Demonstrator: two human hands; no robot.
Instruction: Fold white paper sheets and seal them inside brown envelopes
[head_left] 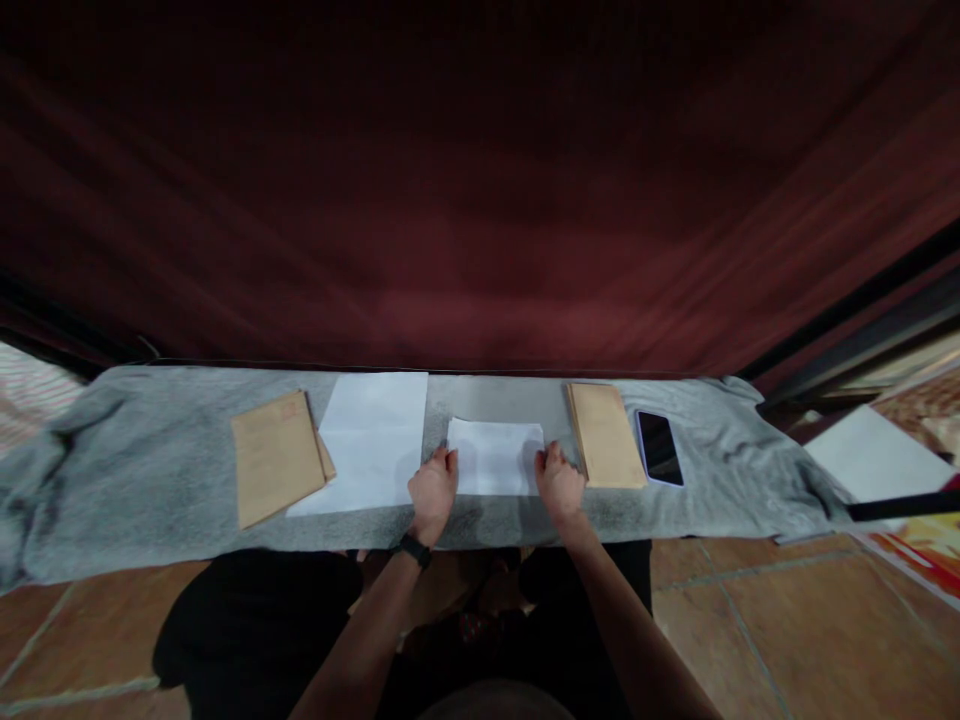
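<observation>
The left hand (433, 487) and right hand (559, 482) hold opposite side edges of the folded-looking white paper (498, 458), fingers curled and apparently pinching it — a two-handed steadying step; moving it seems to call for light, even tension. Fuzzy gray cloth (172, 450) lies beneath. A larger, faintly creased sheet (375, 430) lies left, flat kraft envelopes (613, 440) right; dark red fabric (480, 230) hangs on the far side — softly rippled.

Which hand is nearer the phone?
Right. The right hand is left of the phone, with brown envelopes between them. The left hand is farther left, at the opposite edge of the small white paper.
</observation>
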